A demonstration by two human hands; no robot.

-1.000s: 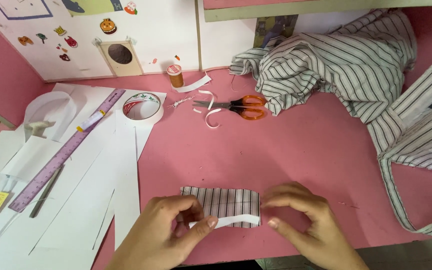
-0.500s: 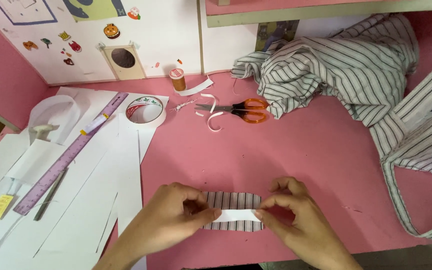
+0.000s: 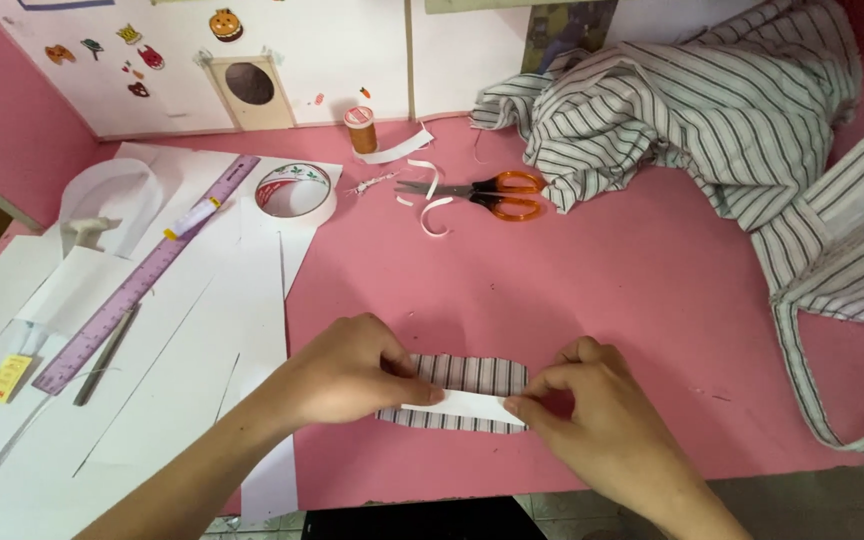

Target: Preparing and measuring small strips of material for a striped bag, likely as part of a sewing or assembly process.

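Note:
A small striped fabric piece point(image 3: 472, 375) lies flat on the pink table point(image 3: 602, 280) near its front edge. A white strip point(image 3: 464, 405) runs across the fabric's lower half. My left hand point(image 3: 347, 372) pinches the strip's left end against the fabric. The strip's right end is pinched by my right hand point(image 3: 592, 420) at the fabric's right edge. Both hands rest on the table, fingertips facing each other.
Orange-handled scissors point(image 3: 487, 192) lie behind, among curled white strip offcuts point(image 3: 432, 210). A tape roll point(image 3: 294, 190), thread spool point(image 3: 360, 129), purple ruler point(image 3: 147, 275) and white paper sheets point(image 3: 182, 370) sit to the left. Heaped striped cloth point(image 3: 692, 110) fills the back right.
My hands and the fabric piece stay at the table's front while my fingers shift along the white strip. The view has tilted slightly, so everything sits higher in frame.

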